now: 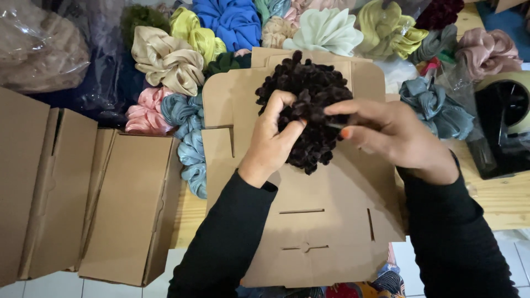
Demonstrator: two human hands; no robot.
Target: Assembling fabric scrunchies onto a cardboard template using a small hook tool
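Head view: left hand (270, 144) grip closed on dark brown scrunchie (309, 94); right hand (392, 135) fingers pinch its edge over flat cardboard (326, 221).

Flat tan die-cut carton (320, 221) centre, folded brown boxes (83, 198) left

scrunchie (309, 94) on flat cardboard sheet (326, 221), folded boxes (83, 198) left, tape dispenser (505, 127) right

Bright, soft light and a mostly clear picture

The light is even and falls from above, so shadows are small and pale, like the thin one under the dark brown scrunchie (309, 107). The clear plastic bag (38, 49) shines a little. The right hand (395, 138) looks slightly blurry. The black sleeves (232, 237) show almost no detail.
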